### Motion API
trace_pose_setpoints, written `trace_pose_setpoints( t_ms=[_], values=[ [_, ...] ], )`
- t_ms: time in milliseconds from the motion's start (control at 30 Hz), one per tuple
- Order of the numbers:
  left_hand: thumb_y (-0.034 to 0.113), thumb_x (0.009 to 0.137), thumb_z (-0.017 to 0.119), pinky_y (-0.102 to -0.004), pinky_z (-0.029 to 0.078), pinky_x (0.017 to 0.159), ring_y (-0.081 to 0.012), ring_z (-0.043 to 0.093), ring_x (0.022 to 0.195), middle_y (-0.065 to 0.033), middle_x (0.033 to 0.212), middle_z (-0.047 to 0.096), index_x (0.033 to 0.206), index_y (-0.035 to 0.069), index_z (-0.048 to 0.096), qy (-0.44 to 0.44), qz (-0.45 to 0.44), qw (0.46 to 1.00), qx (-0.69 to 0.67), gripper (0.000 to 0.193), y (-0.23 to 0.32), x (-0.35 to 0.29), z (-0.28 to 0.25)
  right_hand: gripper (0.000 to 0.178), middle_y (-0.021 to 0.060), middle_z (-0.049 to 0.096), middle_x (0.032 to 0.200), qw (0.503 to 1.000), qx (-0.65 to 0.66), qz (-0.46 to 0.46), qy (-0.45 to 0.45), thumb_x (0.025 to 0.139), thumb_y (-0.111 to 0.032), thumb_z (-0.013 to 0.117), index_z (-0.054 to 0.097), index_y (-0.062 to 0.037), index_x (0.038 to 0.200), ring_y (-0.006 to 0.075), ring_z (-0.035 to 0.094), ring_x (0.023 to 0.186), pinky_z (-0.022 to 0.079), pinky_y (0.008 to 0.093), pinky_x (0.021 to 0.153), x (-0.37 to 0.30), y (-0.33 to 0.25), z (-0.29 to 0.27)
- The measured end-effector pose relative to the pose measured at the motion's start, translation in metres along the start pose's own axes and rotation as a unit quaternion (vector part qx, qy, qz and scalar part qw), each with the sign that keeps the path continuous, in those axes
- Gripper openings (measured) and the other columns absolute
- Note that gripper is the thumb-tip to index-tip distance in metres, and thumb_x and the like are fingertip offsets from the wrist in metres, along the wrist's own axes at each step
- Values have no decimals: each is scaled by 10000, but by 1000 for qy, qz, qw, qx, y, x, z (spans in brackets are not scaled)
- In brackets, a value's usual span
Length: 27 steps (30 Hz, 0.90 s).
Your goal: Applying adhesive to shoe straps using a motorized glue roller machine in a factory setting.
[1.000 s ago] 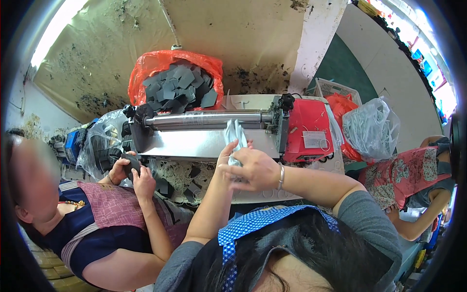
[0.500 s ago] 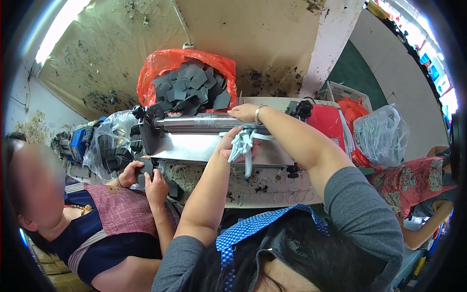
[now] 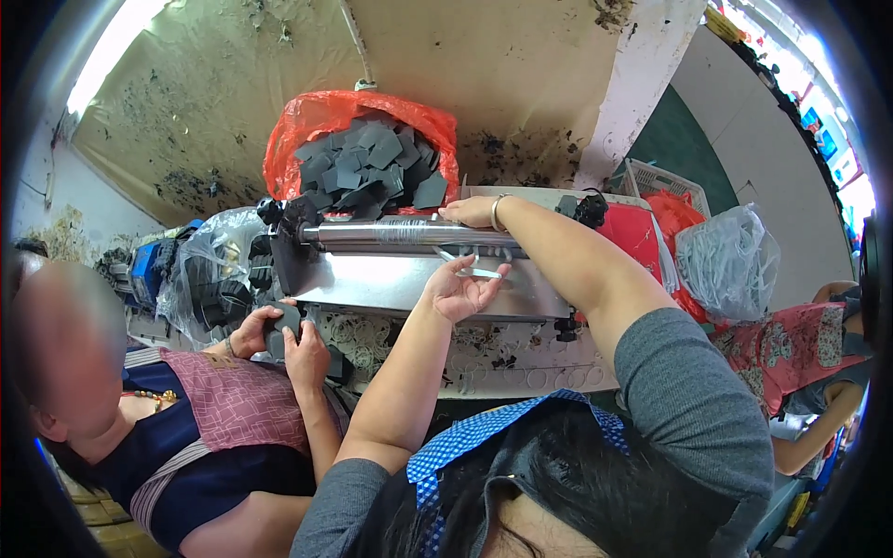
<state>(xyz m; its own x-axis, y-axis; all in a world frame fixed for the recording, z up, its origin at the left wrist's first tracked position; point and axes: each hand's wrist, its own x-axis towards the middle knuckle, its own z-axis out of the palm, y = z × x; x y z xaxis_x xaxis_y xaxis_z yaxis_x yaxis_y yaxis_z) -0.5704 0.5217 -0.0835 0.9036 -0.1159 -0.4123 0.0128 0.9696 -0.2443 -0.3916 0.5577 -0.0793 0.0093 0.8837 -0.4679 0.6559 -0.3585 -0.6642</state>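
Observation:
My left hand [image 3: 465, 290] is palm up in front of a metal roller machine, its fingers half curled round a thin pale strip [image 3: 479, 272]. More pale strips [image 3: 456, 254] lie by the roller just beyond the fingertips, partly blurred. Stretched over the machine, my right hand [image 3: 473, 212] lies with extended fingers at the back of the shiny roller [image 3: 381, 232], wearing a bracelet at the wrist. Below the roller is a sloping metal plate [image 3: 372, 279]. I cannot make out what, if anything, is beneath the right palm.
A red plastic bag [image 3: 288, 139] of dark grey flat pieces [image 3: 372, 158] stands behind the machine. At left, a co-worker's hands [image 3: 302, 358] hold dark pieces beside a clear bag [image 3: 191, 288]. A clear bag of pale pieces [image 3: 730, 256] and a white crate [image 3: 665, 181] are at right.
The bunch of pale strips is gone from my left hand, which has turned palm up and dropped slightly; a thin strip shows at its fingers. My right hand stays at the roller.

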Motion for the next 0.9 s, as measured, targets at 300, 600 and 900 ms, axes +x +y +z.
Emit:
trace_pose_setpoints(
  t_ms=[300, 600, 900],
  values=[
    [279, 925, 422, -236, 489, 556, -214, 626, 805, -143, 961, 618, 1020, -38, 511, 89, 87, 961, 246, 342, -23, -20, -5, 515, 196, 625, 990, 988, -121, -38, 86, 814, -511, 472, 665, -53, 948, 298, 592, 953, 426, 359, 859, -8, -14, -6],
    [195, 783, 626, -303, 480, 644, -200, 628, 739, -110, 784, 653, 984, 20, 613, 269, 514, 377, 722, 267, 81, -31, 86, 193, 77, 634, 683, 814, 177, -128, 539, 801, -206, 651, 614, -18, 775, 132, 602, 555, 475, 275, 464, -53, -61, -125],
    [110, 688, 658, -355, 438, 863, -273, 562, 1005, -120, 1058, 602, 1157, 115, 561, -83, -41, 20, 995, 479, 178, 97, 72, 305, 46, 589, 754, 654, 428, -144, 607, 790, -314, 661, 617, -71, 970, 102, 532, 582, 408, 225, 485, -256, -22, -164]
  ],
)
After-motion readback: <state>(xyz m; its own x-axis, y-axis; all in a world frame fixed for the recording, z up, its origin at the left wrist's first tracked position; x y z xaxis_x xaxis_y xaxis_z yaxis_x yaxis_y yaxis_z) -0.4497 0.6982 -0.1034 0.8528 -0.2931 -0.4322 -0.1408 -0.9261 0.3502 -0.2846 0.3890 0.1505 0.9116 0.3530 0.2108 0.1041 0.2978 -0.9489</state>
